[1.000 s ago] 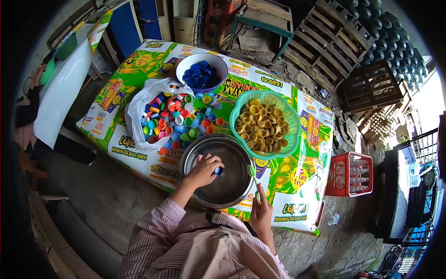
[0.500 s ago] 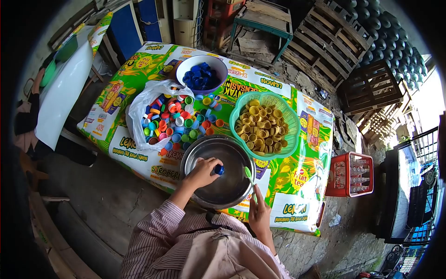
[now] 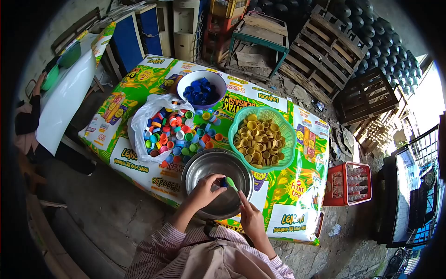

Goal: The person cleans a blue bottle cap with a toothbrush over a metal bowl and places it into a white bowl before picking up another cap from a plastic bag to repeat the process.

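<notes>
Right hand (image 3: 251, 216) and green tool (image 3: 232, 183) have shifted leftward since the earlier frame — tool tip now at the blue cap (image 3: 224, 182). Table (image 3: 285, 217): printed cover, bears the containers. Steel bowl (image 3: 218, 162): near edge, below both hands. Green basket (image 3: 290, 153): beyond the bowl, rightward; holds yellow caps (image 3: 260, 142). White bag (image 3: 138, 132): left; mixed caps (image 3: 177, 130) inside and beside it. Purple bowl (image 3: 204, 75): far side; holds dark blue caps (image 3: 200, 91). Left hand (image 3: 204, 192): thumb and fingers clamped on the blue cap. Right hand: closed around the tool — hands near, but apart.

Left grip (image 3: 204, 192) pinched, right grip (image 3: 252, 219) curled
</notes>
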The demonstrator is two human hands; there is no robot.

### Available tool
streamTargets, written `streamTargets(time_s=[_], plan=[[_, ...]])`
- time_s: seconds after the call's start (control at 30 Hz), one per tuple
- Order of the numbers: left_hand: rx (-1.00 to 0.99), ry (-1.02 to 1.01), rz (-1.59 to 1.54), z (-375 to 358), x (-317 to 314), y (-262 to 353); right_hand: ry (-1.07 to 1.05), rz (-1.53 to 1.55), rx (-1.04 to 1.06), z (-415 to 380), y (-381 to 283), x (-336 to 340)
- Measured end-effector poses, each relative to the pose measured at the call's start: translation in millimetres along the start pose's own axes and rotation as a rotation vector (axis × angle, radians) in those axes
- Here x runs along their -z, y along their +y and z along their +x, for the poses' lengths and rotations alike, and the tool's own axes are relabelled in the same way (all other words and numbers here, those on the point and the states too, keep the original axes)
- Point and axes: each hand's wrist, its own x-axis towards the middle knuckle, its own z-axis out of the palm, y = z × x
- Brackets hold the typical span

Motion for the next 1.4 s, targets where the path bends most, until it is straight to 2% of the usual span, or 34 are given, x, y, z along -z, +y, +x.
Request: streamTargets(time_s=[0.1, 0.17, 0.23, 0.3, 0.37, 0.43, 0.5, 0.53, 0.57, 0.63, 0.67, 0.77, 0.83, 0.93, 1.1, 1.17, 1.3, 1.33, 1.4], plan=[[-0.060, 0.034, 0.114, -3.1, 0.8, 2.7, 0.062, 0.026, -0.027, 5.6, 8.5, 5.8], [-0.077, 0.045, 0.145, -3.9, 3.0, 5.8, -0.003, 0.081, -0.023, 4.5, -0.6, 14.0], [-0.034, 0.002, -0.009, -7.6, 2.1, 8.4, -0.053, 0.090, -0.023, 4.2, -1.4, 12.4], [-0.050, -0.019, 0.051, -11.2, 0.9, -1.0, -0.104, 0.096, -0.026, 5.2, 0.5, 11.0], [0.137, -0.111, -0.189, -13.5, -0.4, -12.6, -0.029, 0.144, -0.064, 9.1, 6.1, 8.4], [0.123, -0.138, -0.225, -14.6, 1.2, -16.7, 0.015, 0.173, -0.007, 6.6, 3.5, 5.7], [0.228, -0.167, -0.528, -15.4, 1.0, -20.6, -0.121, 0.375, -0.155, 3.4, -2.5, 4.0], [0.253, -0.155, -0.607, -15.9, -1.0, -21.1, -0.104, 0.482, -0.234, 2.7, 1.2, -3.6], [0.256, -0.158, -0.610, -16.8, -3.1, -21.2, -0.105, 0.480, -0.239, -0.3, 2.8, -5.2], [0.373, -0.087, -0.841, -15.9, -4.6, -17.5, 0.001, 0.407, -0.241, 0.6, -4.7, -2.8], [0.416, -0.081, -0.963, -15.2, -4.6, -14.9, 0.045, 0.397, -0.165, -0.9, -5.3, -6.1], [0.514, 0.005, -1.038, -17.4, -10.4, -12.0, -0.037, 0.262, -0.108, -1.4, -10.9, -10.6], [0.516, 0.016, -1.002, -19.6, -12.0, -12.1, -0.002, 0.259, -0.155, -0.7, -9.7, -12.4], [0.510, 0.039, -0.928, -20.8, -12.3, -14.3, 0.096, 0.125, 0.025, -4.9, -10.1, -17.8], [0.476, 0.163, -0.933, -23.7, -12.7, -19.8, 0.098, 0.168, -0.036, -8.1, -6.6, -24.4], [0.501, 0.153, -0.939, -24.4, -10.4, -14.9, 0.102, 0.127, -0.039, -9.1, -10.9, -19.1], [0.422, 0.119, -0.959, -24.5, -11.6, -16.6, 0.124, 0.186, 0.042, -10.4, -11.8, -29.8], [0.407, 0.116, -0.958, -23.9, -12.0, -13.8, 0.098, 0.146, -0.062, -9.2, -10.1, -26.2], [0.412, 0.123, -0.943, -22.9, -13.1, -10.9, 0.103, 0.127, -0.029, -8.3, -12.6, -20.7]])
